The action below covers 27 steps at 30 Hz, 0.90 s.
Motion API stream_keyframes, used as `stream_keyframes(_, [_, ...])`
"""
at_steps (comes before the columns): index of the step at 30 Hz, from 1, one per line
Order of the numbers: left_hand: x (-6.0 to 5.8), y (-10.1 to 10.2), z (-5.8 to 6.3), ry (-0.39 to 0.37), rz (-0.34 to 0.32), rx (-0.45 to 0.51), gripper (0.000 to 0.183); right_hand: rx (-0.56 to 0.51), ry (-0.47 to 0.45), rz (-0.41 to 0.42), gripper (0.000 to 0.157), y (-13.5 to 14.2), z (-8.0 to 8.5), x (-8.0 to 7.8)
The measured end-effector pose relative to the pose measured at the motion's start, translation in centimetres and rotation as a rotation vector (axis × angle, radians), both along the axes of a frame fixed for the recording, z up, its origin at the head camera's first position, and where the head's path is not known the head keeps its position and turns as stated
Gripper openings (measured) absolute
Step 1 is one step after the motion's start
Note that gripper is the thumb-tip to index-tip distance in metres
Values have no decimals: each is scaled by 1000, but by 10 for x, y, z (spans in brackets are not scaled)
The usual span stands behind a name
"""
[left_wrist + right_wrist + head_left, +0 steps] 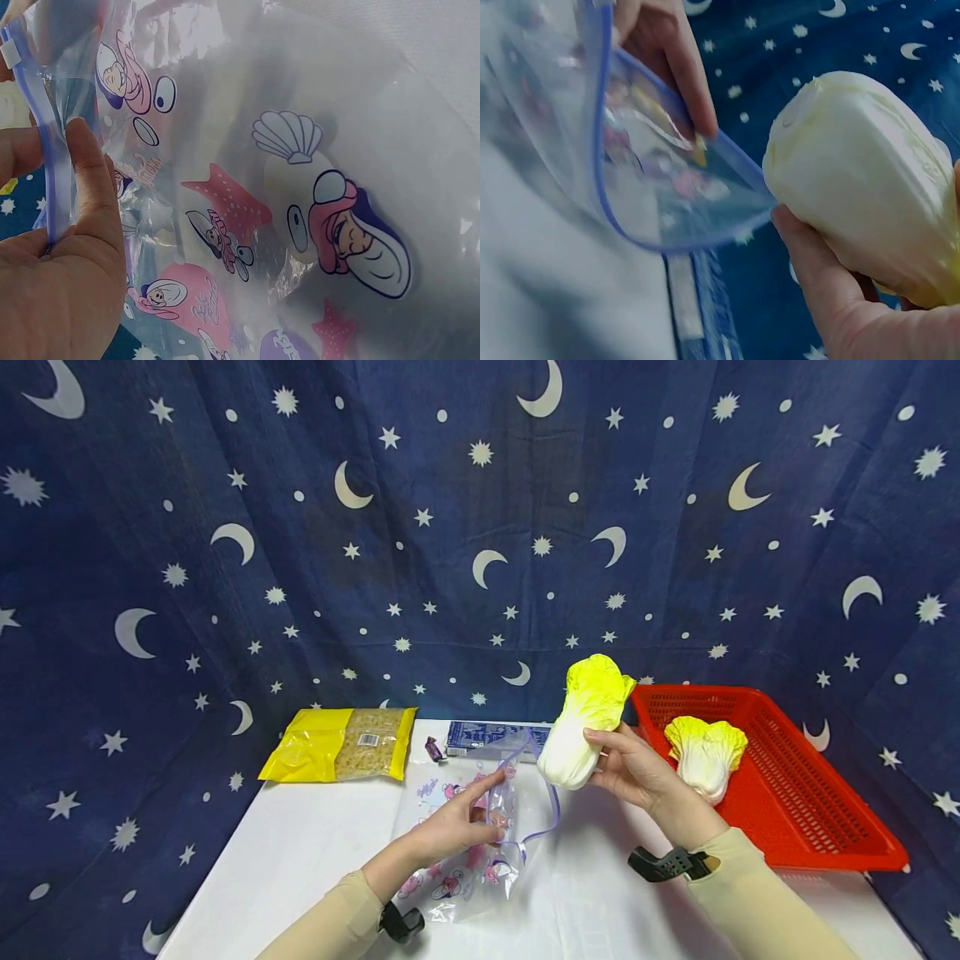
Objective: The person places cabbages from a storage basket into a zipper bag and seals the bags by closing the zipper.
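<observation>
1. Gripping a cabbage (583,727) in the right hand (626,768), with thumb and fingers clamped around its white part. Up above the white table (600,910), on a tilt, with yellow-green leaves at the top and the pale base down toward the left.

2. Across from it, holding a clear zip bag (472,878) in the left hand (453,827), with the purple-blue edge pinched between the digits. Spreading the mouth into a wide loop, right beside the cabbage.

3. Now from the right wrist: right up at the mouth with that pale base, yet outside the bag. Too close to call between touching and just apart.

4. Well apart, left hand from right, with the open mouth in between.

5. Showing pink starfish, a shell and cartoon faces on the plastic, up close from the left wrist.

6. Over to the right, in a red basket (772,822), a second cabbage (705,758).

7. Behind the bag, a blue box (483,734); just left of that, a small purple sweet (433,749); farther left, a yellow packet (371,745) with a barcode label.

8. At the back, a dark blue curtain (420,568) with moons and stars.
</observation>
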<state>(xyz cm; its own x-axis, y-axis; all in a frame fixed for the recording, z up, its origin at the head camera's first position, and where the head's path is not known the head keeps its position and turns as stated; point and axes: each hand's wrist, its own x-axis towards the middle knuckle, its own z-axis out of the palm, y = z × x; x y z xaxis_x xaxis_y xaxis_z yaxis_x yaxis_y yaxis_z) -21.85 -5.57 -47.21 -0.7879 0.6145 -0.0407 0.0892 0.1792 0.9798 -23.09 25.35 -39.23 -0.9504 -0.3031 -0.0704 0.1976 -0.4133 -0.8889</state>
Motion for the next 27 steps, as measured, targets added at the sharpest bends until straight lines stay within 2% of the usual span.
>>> stream_keyframes(6, [0,0,0,-11,0,14,88,-109,-17,29,55,-19,-12,4])
stream_keyframes(12, [2,1,2,-25,-2,35,89,-141,-10,3,60,-34,-26,7])
stream_keyframes(19, [2,2,2,-39,-4,38,90,-104,-25,-31,66,-47,-36,12])
stream_keyframes(27, [1,2,1,1,5,17,91,-15,-2,-43,69,-52,-43,15])
